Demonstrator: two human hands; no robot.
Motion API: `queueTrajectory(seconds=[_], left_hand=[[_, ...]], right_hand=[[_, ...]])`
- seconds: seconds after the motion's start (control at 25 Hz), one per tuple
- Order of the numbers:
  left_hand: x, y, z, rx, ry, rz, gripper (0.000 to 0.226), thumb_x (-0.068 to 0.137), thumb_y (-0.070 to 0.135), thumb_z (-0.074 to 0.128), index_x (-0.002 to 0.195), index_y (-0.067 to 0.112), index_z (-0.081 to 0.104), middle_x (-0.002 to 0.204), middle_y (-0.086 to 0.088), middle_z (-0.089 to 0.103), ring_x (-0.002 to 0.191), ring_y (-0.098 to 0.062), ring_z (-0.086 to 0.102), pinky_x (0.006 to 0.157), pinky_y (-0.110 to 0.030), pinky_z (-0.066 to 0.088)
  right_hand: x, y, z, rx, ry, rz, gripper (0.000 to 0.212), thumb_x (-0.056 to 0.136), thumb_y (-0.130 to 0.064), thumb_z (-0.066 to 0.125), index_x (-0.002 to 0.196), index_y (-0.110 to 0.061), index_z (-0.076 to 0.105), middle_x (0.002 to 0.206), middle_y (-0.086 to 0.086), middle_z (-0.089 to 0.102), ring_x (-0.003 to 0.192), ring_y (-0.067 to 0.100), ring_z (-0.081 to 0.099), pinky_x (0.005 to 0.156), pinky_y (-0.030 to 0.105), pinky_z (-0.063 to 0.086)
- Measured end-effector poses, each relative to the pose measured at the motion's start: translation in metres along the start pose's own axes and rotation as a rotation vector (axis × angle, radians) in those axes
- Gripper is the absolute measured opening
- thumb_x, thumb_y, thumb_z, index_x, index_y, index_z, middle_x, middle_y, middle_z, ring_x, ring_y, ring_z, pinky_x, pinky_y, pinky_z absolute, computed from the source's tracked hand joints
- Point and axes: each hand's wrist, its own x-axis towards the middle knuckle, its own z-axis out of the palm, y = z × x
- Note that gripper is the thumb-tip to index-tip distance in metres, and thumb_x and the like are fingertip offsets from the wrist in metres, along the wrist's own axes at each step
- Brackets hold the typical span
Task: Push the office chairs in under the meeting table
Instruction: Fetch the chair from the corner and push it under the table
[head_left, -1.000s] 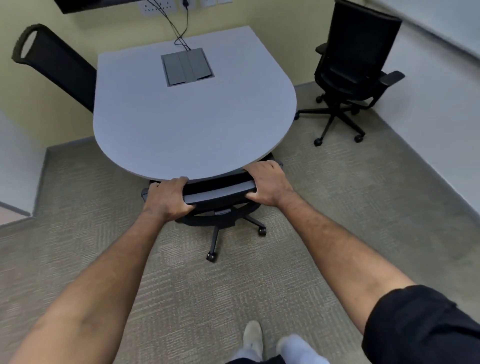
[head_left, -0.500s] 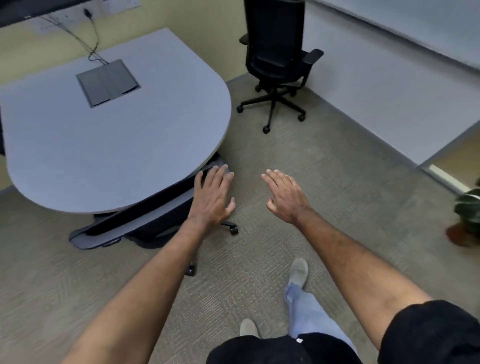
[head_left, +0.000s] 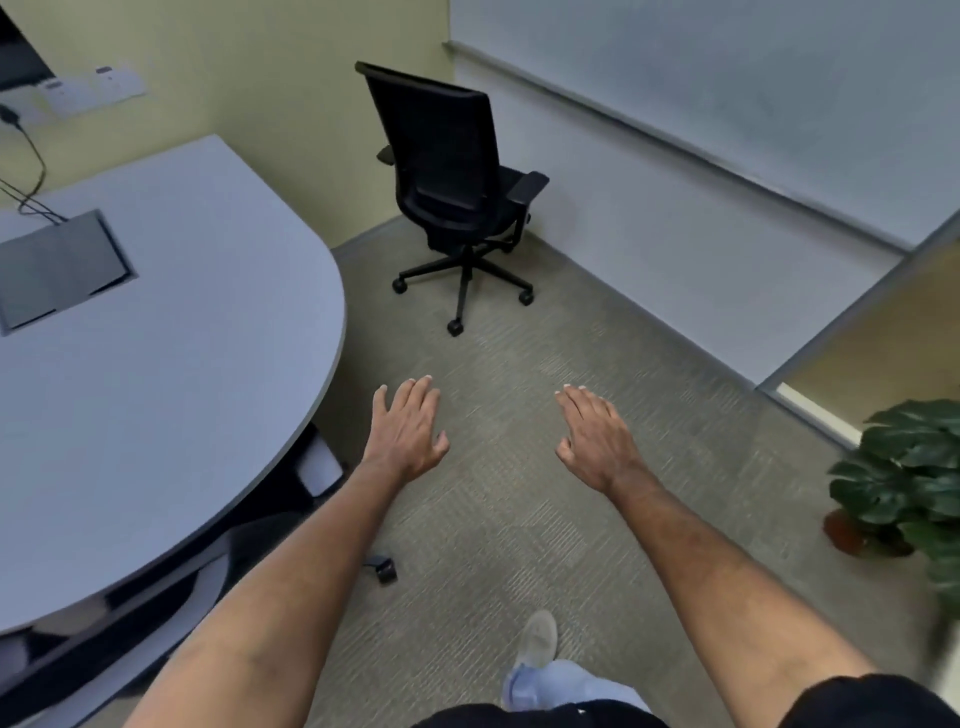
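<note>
Two chairs show: one stands free near the wall, well apart from the table; one sits tucked under it. Both hands, left and right, hang empty with fingers spread. One plant stands right.

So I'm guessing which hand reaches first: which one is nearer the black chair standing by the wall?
Left, narrowly. The left hand hangs open almost straight below the black chair in the picture; the right hand is off to that chair's right.

Bare carpet open between both empty hands and the far chair, bench edge close left, potted plant right, wall behind chair
</note>
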Motion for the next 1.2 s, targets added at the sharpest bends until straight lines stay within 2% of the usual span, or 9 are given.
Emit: queueTrajectory(seconds=[0.16,0.36,0.68,0.88,1.2], left_hand=[[0.086,0.011,-0.016,0.006,0.043,-0.056,0.075,0.1,0.055,0.046,0.161,0.015,0.027,0.172,-0.006,0.019,0.158,-0.026,0.018,0.127,-0.06,0.013],[0.184,-0.006,-0.044,0.015,0.082,-0.088,0.074,0.1,0.054,0.046,0.161,0.015,0.029,0.172,-0.007,0.02,0.158,-0.026,0.018,0.127,-0.061,0.012],[0.389,-0.085,-0.095,0.019,0.142,-0.123,0.074,0.101,0.052,0.049,0.162,0.016,0.028,0.172,-0.007,0.02,0.159,-0.026,0.017,0.128,-0.061,0.011],[0.516,-0.138,-0.14,0.016,0.192,-0.121,0.071,0.098,0.049,0.053,0.157,0.015,0.033,0.169,-0.009,0.027,0.156,-0.028,0.023,0.127,-0.062,0.014],[0.67,-0.199,-0.172,0.019,0.199,-0.138,0.079,0.097,0.051,0.055,0.161,0.015,0.026,0.17,-0.011,0.027,0.156,-0.029,0.023,0.127,-0.062,0.013]], right_hand=[[0.08,0.059,-0.032,-0.065,0.044,-0.008,0.077,0.101,-0.029,0.055,0.168,-0.013,0.021,0.176,0.008,0.022,0.162,0.027,0.02,0.133,0.043,0.013],[0.187,0.09,-0.071,-0.051,0.108,-0.022,0.074,0.099,-0.026,0.056,0.166,-0.01,0.028,0.173,0.011,0.03,0.16,0.029,0.026,0.132,0.046,0.021],[0.404,0.105,-0.125,-0.009,0.206,-0.017,0.073,0.098,-0.025,0.06,0.164,-0.009,0.032,0.172,0.013,0.032,0.159,0.031,0.03,0.131,0.05,0.026],[0.539,0.105,-0.161,0.03,0.229,0.011,0.072,0.096,-0.025,0.062,0.162,-0.009,0.037,0.169,0.013,0.037,0.157,0.031,0.034,0.128,0.051,0.03],[0.713,0.1,-0.204,0.071,0.264,0.008,0.076,0.097,-0.037,0.063,0.163,-0.012,0.034,0.17,0.011,0.036,0.157,0.031,0.033,0.127,0.052,0.031]])
